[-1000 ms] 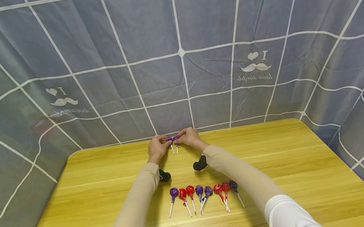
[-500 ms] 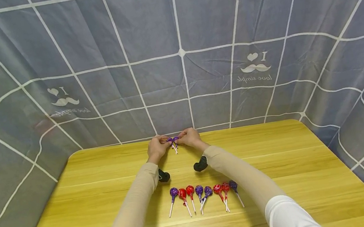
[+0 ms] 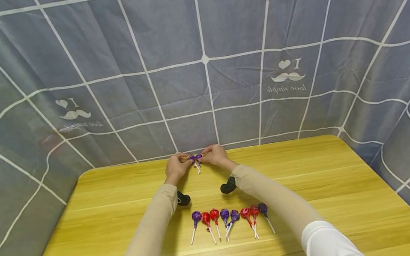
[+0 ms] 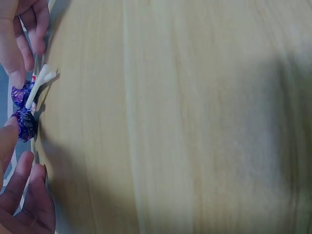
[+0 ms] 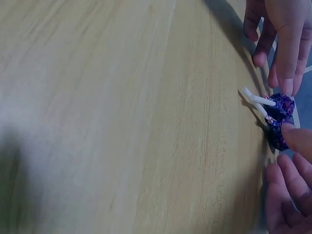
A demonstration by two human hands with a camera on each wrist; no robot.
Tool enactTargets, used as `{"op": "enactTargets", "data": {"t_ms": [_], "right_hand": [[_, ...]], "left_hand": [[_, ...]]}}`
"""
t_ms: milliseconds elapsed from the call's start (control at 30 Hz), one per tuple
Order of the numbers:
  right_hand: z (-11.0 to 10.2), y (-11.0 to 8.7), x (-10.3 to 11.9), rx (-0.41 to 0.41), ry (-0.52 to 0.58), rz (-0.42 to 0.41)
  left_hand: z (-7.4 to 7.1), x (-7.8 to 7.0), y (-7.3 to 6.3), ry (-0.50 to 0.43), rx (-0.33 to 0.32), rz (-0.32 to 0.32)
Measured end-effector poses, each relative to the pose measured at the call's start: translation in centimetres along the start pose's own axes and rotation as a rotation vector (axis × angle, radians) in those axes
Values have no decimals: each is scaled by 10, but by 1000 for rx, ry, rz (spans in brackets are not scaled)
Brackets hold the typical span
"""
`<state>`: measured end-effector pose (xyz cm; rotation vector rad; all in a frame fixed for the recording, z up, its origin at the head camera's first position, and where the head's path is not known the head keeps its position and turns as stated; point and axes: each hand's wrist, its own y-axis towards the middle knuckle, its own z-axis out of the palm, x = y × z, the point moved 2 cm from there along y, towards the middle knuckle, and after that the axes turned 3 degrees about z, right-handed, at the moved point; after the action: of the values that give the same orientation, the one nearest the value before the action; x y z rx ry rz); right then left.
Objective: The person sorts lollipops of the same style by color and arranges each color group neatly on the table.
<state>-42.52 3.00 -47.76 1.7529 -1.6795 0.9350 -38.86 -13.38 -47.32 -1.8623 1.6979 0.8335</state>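
At the table's far edge my left hand (image 3: 176, 166) pinches a purple-wrapped lollipop (image 4: 27, 127) by its head between thumb and fingers. My right hand (image 3: 214, 155) pinches a second purple lollipop (image 5: 277, 135) in the same way, right beside the first. The two heads sit side by side, and their white sticks (image 5: 258, 100) cross toward the near side. In the left wrist view the thumb overlaps the nearer head. Part of each wrapped head is hidden by fingertips.
Nearer on the wooden table (image 3: 105, 227) lies a row of red and purple lollipops, including a red lollipop (image 3: 214, 214) and a purple lollipop (image 3: 196, 216), some with crossed sticks. A grey curtain (image 3: 181, 92) with white lines hangs behind. Black devices (image 3: 228, 185) sit at the wrists.
The two held lollipops' sticks stood apart a second ago; their lower ends have swung together and now cross. Both hands have hardly moved, and the row is unchanged.
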Motion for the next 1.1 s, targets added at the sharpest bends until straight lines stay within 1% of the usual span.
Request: {"op": "enactTargets", "data": {"t_ms": [200, 233, 333, 433, 467, 500, 633, 733, 833, 933, 1033, 1100], "right_hand": [[-10, -7, 2, -23, -14, -94], [-13, -8, 3, -25, -18, -108], [-21, -14, 3, -20, -34, -131], [-30, -19, 2, -28, -63, -143], [-32, -21, 1, -30, -67, -147], [-35, -22, 0, -35, -74, -152], [-44, -26, -5, -51, -92, -168], [-50, -31, -10, -64, -107, -198], [-58, -38, -15, -72, -114, -226], [-66, -46, -21, -69, -127, -240], [-75, -53, -27, -64, -141, -247], [-81, -57, -31, -69, -139, -261]], "left_hand": [[-6, 1, -1, -32, 8, -20], [-6, 2, -1, -40, -4, -3], [-6, 2, -1, -53, 10, 0], [-7, 1, -5, -64, 15, 2], [-8, -1, -8, -65, 31, -17], [-9, -1, -10, -65, 31, -20], [-13, -5, -21, -53, 14, 1], [-17, -7, -29, -64, 0, 34], [-21, -6, -37, -105, -5, 67], [-23, -3, -45, -168, 8, 89], [-25, 1, -54, -225, 19, 88], [-28, 5, -59, -254, 19, 73]]}}
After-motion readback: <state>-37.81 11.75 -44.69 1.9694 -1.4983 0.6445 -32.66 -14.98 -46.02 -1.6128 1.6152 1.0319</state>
